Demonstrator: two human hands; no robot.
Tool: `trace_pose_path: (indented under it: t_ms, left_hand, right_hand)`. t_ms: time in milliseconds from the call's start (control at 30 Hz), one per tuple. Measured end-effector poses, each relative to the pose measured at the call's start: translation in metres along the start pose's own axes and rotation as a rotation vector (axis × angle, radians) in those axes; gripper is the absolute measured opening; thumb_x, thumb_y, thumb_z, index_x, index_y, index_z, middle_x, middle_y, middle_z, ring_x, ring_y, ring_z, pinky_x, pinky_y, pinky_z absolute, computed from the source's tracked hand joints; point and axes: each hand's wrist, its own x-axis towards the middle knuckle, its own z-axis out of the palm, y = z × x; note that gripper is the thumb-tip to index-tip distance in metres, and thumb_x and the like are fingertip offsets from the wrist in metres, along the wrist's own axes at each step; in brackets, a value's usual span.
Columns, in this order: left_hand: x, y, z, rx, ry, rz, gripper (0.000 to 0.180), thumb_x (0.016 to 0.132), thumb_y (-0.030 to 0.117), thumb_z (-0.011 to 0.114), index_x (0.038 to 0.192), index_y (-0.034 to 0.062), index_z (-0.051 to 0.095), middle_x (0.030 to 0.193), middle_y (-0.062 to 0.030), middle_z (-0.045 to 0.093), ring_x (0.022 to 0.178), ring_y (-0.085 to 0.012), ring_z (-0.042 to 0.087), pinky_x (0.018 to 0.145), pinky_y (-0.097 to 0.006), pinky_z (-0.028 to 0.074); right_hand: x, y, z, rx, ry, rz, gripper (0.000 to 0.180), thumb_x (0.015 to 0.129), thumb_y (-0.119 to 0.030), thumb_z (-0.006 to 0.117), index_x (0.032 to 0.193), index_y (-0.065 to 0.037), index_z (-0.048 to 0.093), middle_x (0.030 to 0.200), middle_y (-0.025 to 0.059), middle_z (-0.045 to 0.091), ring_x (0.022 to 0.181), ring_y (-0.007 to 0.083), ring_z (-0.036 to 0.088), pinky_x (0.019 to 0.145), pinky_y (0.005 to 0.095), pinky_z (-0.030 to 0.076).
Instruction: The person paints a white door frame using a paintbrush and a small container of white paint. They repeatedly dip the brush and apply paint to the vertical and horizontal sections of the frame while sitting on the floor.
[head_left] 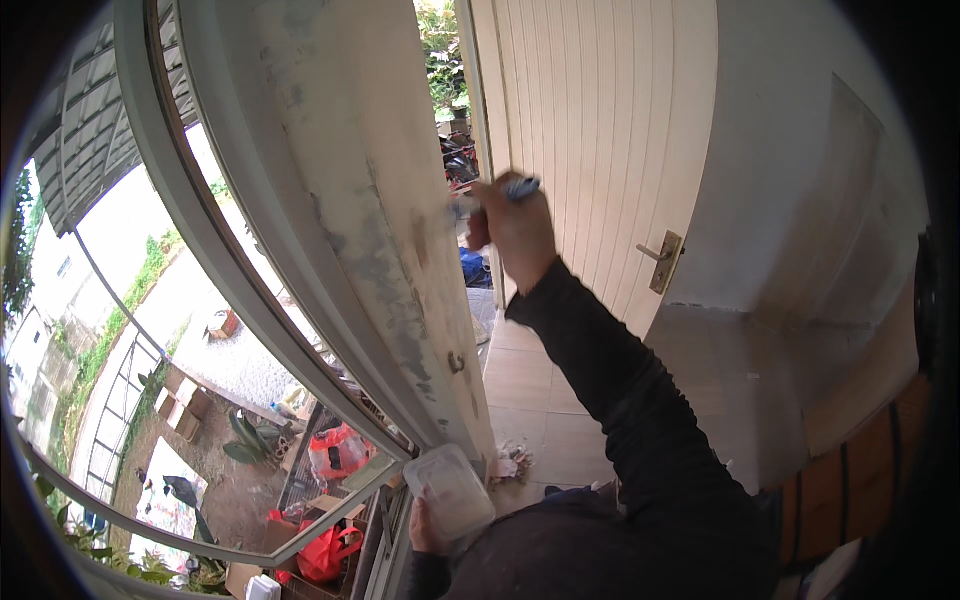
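Observation:
My right hand [525, 235] is raised in front of the narrow wall beside the doorway. Its fingers are closed round a small tool with a blue-grey handle [521, 187]; the working end is blurred near the wall's edge, so I cannot tell its kind. The cream wall [385, 230] has grey patches and flaking paint, with a metal hook [457, 362] low down. At the bottom, my left hand [424, 528] grips the side of a translucent plastic tub [450, 490], held close to my body. Something pale shows inside the tub.
A cream door [600, 130] with a metal handle [660, 256] stands ajar on the right. At left, a window frame [215, 240] opens onto a yard with cartons [183, 408] and red bags [325, 550]. Scraps [512, 462] lie on the tiled floor [545, 385] by the wall's foot.

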Motion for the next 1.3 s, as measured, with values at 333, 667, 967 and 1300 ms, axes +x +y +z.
trace_pose_path:
  t_ms: [333, 667, 967, 1300]
  left_hand:
    - [-0.005, 0.009, 0.020, -0.024, 0.038, -0.027, 0.071, 0.102, 0.053, 0.043, 0.151, 0.0039, 0.030, 0.133, -0.0245, 0.053, 0.116, -0.0443, 0.058, 0.099, -0.060, 0.048]
    - [-0.001, 0.008, 0.015, -0.029, -0.006, -0.014, 0.057, 0.107, 0.043, 0.037, 0.149, 0.0056, 0.035, 0.132, -0.0221, 0.056, 0.117, -0.0370, 0.061, 0.096, -0.055, 0.052]
    - [-0.006, 0.005, 0.012, -0.083, -0.022, -0.040, 0.057, 0.107, 0.044, 0.038, 0.150, 0.0067, 0.033, 0.132, -0.0228, 0.056, 0.117, -0.0401, 0.060, 0.096, -0.057, 0.052]
    - [0.000, 0.011, 0.011, 0.013, -0.016, -0.002, 0.055, 0.107, 0.043, 0.037, 0.147, 0.0058, 0.040, 0.129, -0.0206, 0.058, 0.114, -0.0325, 0.062, 0.096, -0.049, 0.052]
  right_hand:
    - [-0.048, 0.080, -0.039, 0.332, 0.167, 0.226, 0.019, 0.095, -0.014, 0.062, 0.082, -0.008, 0.051, 0.066, 0.0091, 0.059, 0.054, 0.0191, 0.060, 0.053, 0.0365, 0.057]
    - [-0.043, 0.049, -0.032, -0.051, -0.010, 0.153, 0.015, 0.093, -0.016, 0.062, 0.089, -0.004, 0.052, 0.062, 0.0074, 0.058, 0.046, 0.0165, 0.058, 0.042, 0.0301, 0.048]
    - [-0.036, 0.018, -0.004, 0.517, -0.058, 0.022, 0.019, 0.098, -0.020, 0.060, 0.104, -0.002, 0.061, 0.075, 0.0101, 0.062, 0.064, 0.0194, 0.063, 0.057, 0.0372, 0.056]
    - [-0.112, 0.081, -0.067, -0.099, -0.007, 0.489, 0.020, 0.094, -0.020, 0.062, 0.092, -0.001, 0.057, 0.067, 0.0108, 0.063, 0.050, 0.0191, 0.063, 0.045, 0.0317, 0.054]
